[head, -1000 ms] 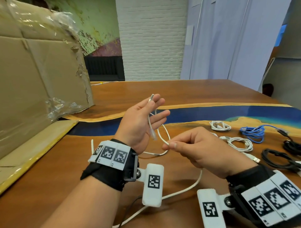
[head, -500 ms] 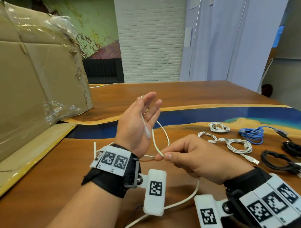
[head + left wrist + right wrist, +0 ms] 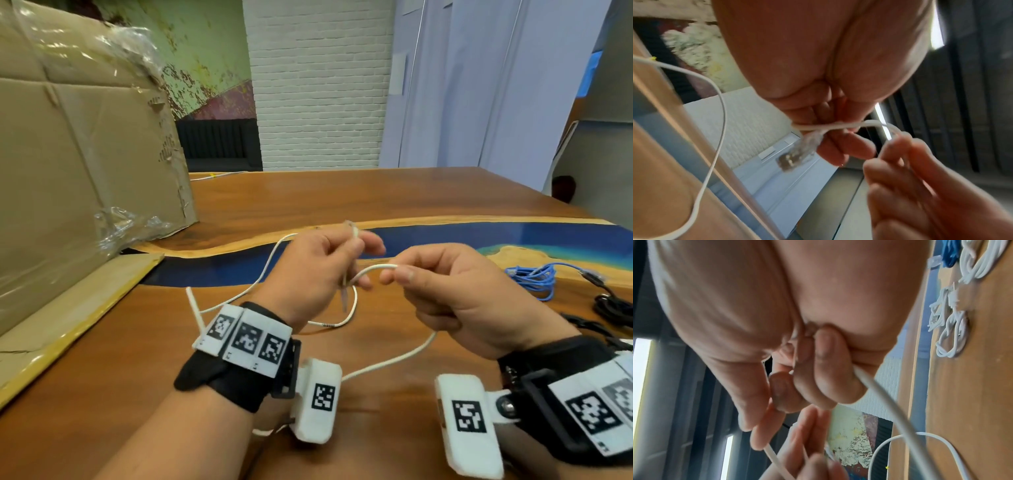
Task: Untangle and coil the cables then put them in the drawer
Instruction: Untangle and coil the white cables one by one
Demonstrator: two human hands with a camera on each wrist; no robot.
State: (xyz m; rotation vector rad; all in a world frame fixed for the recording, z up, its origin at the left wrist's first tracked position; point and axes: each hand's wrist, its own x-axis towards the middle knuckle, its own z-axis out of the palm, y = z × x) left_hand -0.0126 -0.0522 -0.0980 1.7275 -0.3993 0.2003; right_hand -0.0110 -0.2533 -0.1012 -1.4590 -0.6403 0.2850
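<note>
A thin white cable [image 3: 387, 361] runs between both hands above the wooden table [image 3: 376, 202]. My left hand [image 3: 318, 270] has its fingers curled round the cable near its end, and the clear plug [image 3: 797, 154] sticks out past the fingers. My right hand [image 3: 442, 291] pinches the cable [image 3: 890, 408] between thumb and forefinger just right of the left hand. A short arc of cable [image 3: 371, 269] bridges the two hands. One loose loop [image 3: 270, 260] passes behind the left hand, and more cable trails toward me over the table. No drawer is in view.
A blue coiled cable [image 3: 534, 277] and black cables [image 3: 613, 305] lie on the table at the right. White coiled cables [image 3: 953, 331] show in the right wrist view. A large cardboard sheet [image 3: 68, 171] with plastic wrap leans at the left.
My left hand has gone from flat with straight fingers to curled round the cable. My right hand has risen and moved up next to the left hand, drawing a new loop across.
</note>
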